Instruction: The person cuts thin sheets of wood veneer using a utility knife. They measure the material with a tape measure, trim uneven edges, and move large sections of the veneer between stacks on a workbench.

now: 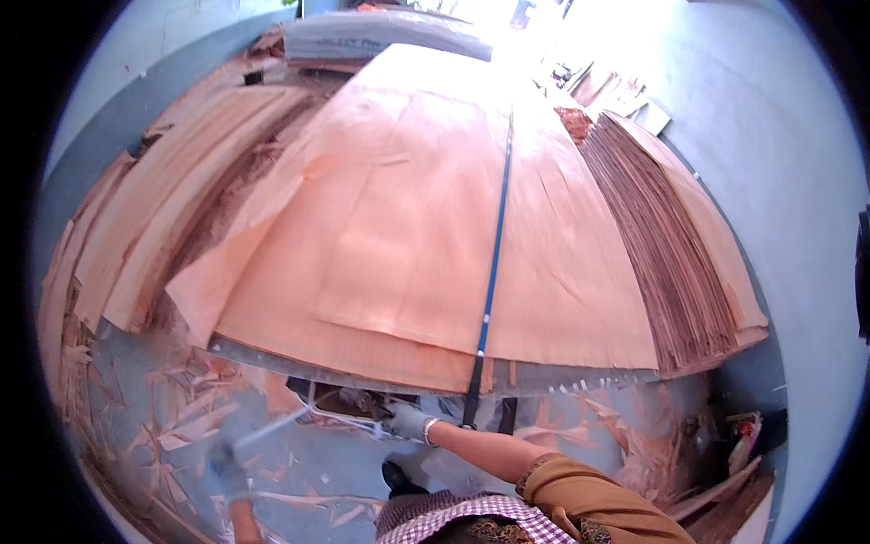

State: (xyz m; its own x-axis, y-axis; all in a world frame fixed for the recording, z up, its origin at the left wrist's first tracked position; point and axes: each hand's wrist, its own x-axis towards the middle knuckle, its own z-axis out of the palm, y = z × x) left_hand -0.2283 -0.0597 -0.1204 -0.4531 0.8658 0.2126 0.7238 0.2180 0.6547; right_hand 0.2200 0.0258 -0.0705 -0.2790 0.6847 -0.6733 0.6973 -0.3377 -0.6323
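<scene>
Large sheets of thin orange-brown wood veneer lie stacked on a wide table. A long blue bar runs down the top sheet, and its dark end hangs over the near edge. My right hand, in a pale glove, reaches to just below that edge, left of the bar's dark end; its fingers are curled, and what they grip is hidden. My left hand, gloved and blurred, is lower left over the floor, with a thin pale strip rising from it toward the right hand.
A tall stack of darker veneer sheets stands along the table's right side. Piles of long veneer strips lie to the left. Veneer scraps litter the blue floor. A grey rolled bundle lies at the far end.
</scene>
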